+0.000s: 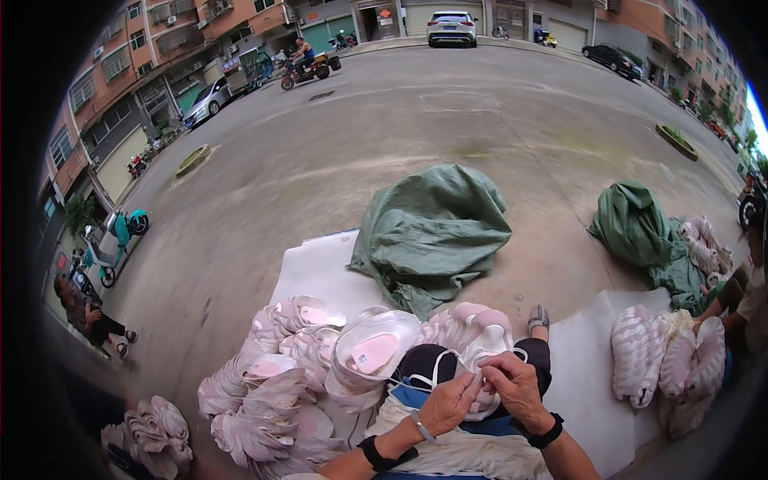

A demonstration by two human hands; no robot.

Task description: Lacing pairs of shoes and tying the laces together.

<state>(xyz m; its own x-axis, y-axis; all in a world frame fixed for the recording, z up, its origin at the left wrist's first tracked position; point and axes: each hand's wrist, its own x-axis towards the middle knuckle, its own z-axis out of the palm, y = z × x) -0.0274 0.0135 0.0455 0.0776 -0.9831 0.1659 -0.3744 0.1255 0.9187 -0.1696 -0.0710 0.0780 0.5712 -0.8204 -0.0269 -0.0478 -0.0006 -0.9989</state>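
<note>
At lower centre, the left hand [448,404] and right hand [516,384] meet, fingers of both pinched shut on one white piece [484,376] between them, equally near.

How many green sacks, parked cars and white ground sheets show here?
Green sacks: 2, large, smaller
Cars: 3, silver, white, dark
White ground sheets: 2, left, right
Total: 7
</note>
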